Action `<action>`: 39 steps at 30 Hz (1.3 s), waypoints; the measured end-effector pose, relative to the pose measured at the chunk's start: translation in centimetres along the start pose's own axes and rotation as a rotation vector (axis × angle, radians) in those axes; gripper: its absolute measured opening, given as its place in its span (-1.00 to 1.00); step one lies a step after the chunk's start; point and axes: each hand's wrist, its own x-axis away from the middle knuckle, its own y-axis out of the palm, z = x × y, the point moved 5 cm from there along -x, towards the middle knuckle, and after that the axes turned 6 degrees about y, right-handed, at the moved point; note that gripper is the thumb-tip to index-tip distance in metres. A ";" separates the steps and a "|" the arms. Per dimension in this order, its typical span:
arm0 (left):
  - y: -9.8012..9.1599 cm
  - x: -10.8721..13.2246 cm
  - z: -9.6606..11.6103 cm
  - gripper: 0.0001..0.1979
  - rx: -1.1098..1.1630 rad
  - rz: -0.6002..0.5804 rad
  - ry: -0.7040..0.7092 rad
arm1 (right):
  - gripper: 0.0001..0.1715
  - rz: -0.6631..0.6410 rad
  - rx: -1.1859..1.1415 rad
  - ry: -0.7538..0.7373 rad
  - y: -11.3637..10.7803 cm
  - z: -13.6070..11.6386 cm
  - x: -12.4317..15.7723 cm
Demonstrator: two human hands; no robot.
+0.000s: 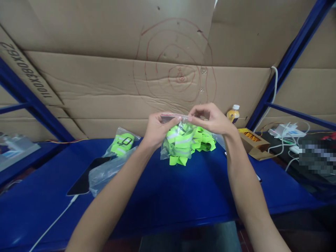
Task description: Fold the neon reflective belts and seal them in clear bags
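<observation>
Up above the blue table, my left hand pinches the top edge of a clear zip bag between thumb and fingers. My right hand pinches the same edge further right, close to a red line along the seal. Behind or inside the plastic shows a neon yellow-green band with pale reflective stripes; glare hides how much is inside. More neon strips lie just to the right, below my right hand. On the left, another clear bag holds a folded neon piece with a black mark.
Left of my hands, an empty-looking clear plastic bag partly covers a dark tablet with a white cable. At right stand a yellow bottle and an open cardboard box. Cardboard walls the back between blue posts.
</observation>
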 end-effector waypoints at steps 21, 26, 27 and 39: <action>0.2 0.2 -0.9 -0.62 0.017 0.092 0.141 | -0.32 0.084 0.002 0.036 1.1 0.5 -0.7; -0.1 -0.2 -1.0 -0.55 0.050 0.015 0.059 | -0.31 0.181 0.019 0.010 1.6 0.7 -1.2; 0.0 -0.2 -1.0 -0.50 0.054 -0.031 0.014 | -0.31 0.238 0.009 0.002 1.5 0.7 -1.3; -9.3 -3.2 -4.3 -0.38 -1.092 0.037 -0.234 | -0.40 0.509 0.152 0.044 -3.1 1.9 -0.1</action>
